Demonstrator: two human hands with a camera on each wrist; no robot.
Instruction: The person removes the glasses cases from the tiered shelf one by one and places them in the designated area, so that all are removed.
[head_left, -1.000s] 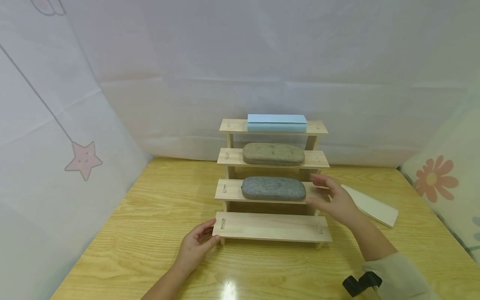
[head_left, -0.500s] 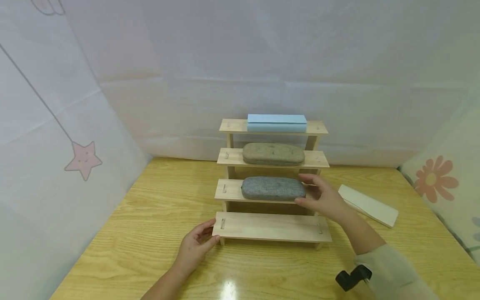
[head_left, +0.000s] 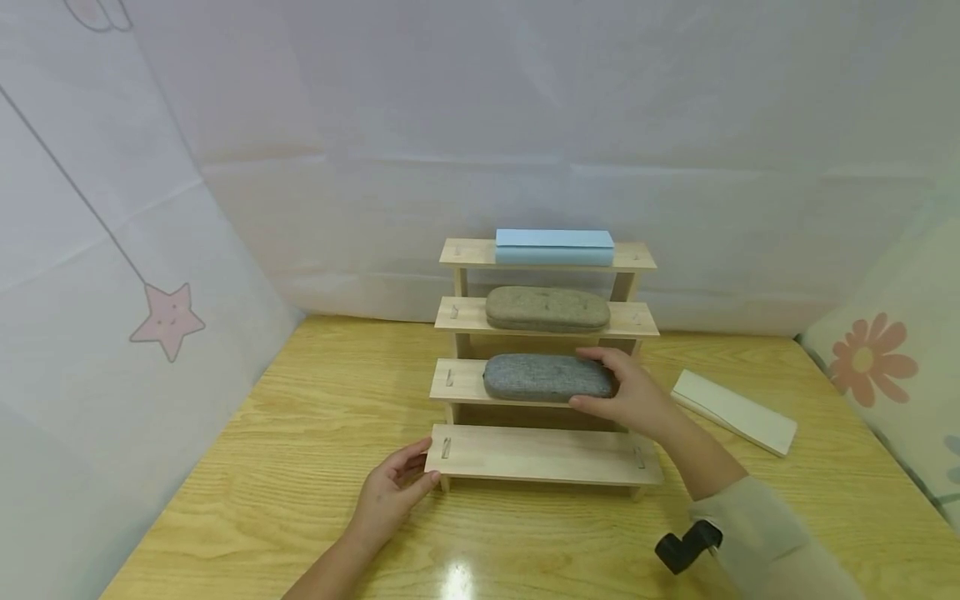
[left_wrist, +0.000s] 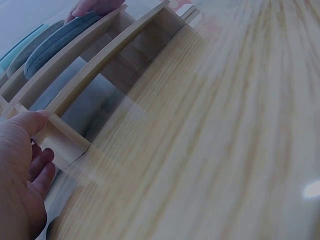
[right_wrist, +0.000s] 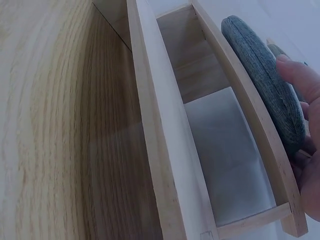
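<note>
A wooden display stand [head_left: 540, 455] rises in stepped shelves on the table. My left hand [head_left: 386, 497] holds the left end of its lowest shelf, thumb at the front corner and fingers behind. On the shelf above it lies a grey-blue fabric glasses case [head_left: 543, 377]. My right hand [head_left: 633, 400] grips this case's right end, with the thumb in front and the fingers over the back. In the right wrist view the thumb [right_wrist: 299, 75] lies against the case's side. An olive glasses case [head_left: 547, 309] sits one shelf higher, and a light blue case [head_left: 553, 248] on top.
A cream flat case [head_left: 738, 414] lies slanted on the wooden table [head_left: 300, 433], right of the stand. White cloth [head_left: 480, 108] hangs behind and at both sides. A black fitting [head_left: 686, 546] is strapped at the right sleeve.
My right hand has moved left from beside the stand's right end onto the grey-blue glasses case. The left hand and the cases have stayed in place.
</note>
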